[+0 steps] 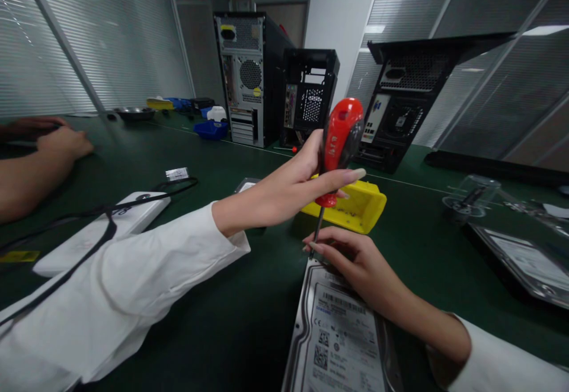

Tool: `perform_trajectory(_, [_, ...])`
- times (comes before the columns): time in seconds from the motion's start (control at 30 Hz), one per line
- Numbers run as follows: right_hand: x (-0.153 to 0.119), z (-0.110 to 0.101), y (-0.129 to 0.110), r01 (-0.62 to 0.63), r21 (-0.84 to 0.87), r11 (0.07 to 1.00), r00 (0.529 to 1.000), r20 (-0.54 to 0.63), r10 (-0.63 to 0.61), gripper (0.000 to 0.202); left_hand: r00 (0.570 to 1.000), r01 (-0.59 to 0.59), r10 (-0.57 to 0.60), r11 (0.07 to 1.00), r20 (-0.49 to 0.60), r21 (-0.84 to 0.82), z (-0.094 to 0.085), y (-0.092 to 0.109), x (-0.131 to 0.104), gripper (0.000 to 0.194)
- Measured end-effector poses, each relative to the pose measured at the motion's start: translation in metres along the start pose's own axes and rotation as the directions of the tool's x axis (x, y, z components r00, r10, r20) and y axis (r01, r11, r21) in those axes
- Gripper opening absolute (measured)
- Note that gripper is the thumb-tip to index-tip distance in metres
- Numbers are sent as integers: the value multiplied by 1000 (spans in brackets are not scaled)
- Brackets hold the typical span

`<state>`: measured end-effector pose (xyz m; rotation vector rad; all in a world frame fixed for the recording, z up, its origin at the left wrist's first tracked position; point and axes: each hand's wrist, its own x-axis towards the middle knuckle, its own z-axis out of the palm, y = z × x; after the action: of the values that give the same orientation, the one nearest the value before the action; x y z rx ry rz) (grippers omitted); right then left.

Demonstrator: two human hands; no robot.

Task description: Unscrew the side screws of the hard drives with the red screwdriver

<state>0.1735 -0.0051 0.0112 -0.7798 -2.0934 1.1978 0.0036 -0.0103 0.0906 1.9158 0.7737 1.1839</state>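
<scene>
My left hand [284,193] is wrapped round the red and black handle of a screwdriver [340,137], held almost upright. Its shaft runs down to the far left corner of a silver hard drive [342,344], label side up before me. Near the tip, the thumb and fingers of my right hand [362,264] close round the shaft, and that hand rests over the drive's far edge. Whether a screw sits under the tip, I cannot tell. Behind the shaft is a yellow bin [376,205] with small dark bits in it.
Another hard drive [528,261] and a clear plastic container [475,193] lie at right. Computer cases [242,77] stand at the back. A white box-like device [137,202] and a black cable [106,226] lie left; another person's hands [66,140] rest beyond.
</scene>
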Motion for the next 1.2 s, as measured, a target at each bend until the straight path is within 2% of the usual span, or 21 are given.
perform_trajectory(0.13, [1, -1, 0, -33, -15, 999, 999, 6, 34, 15, 998, 30, -30, 1000, 48, 4, 1, 7, 0, 34])
perform_trajectory(0.3, [2, -2, 2, -32, -14, 999, 999, -13, 31, 14, 999, 13, -16, 998, 45, 67, 2, 10, 2, 35])
perform_trajectory(0.47, [1, -1, 3, -51, -20, 998, 998, -42, 50, 14, 998, -57, 57, 998, 9, 30, 0, 5, 4, 38])
perform_trajectory(0.63, [1, -1, 2, -65, -24, 998, 995, -74, 63, 17, 999, -37, 37, 999, -30, 3, 0, 2, 4, 51])
perform_trajectory(0.83, [2, -1, 3, -57, -4, 998, 995, -81, 57, 18, 997, -42, 44, 998, -65, 41, 1, 0, 4, 55])
perform_trajectory(0.97, [2, -1, 2, -36, -15, 999, 997, -76, 35, 17, 996, -57, 59, 998, -61, 30, 3, 1, 5, 53])
perform_trajectory(1.2, [3, 0, 1, -4, -69, 998, 999, -54, 1, 9, 998, -61, 58, 994, -32, -92, 7, 1, 4, 34])
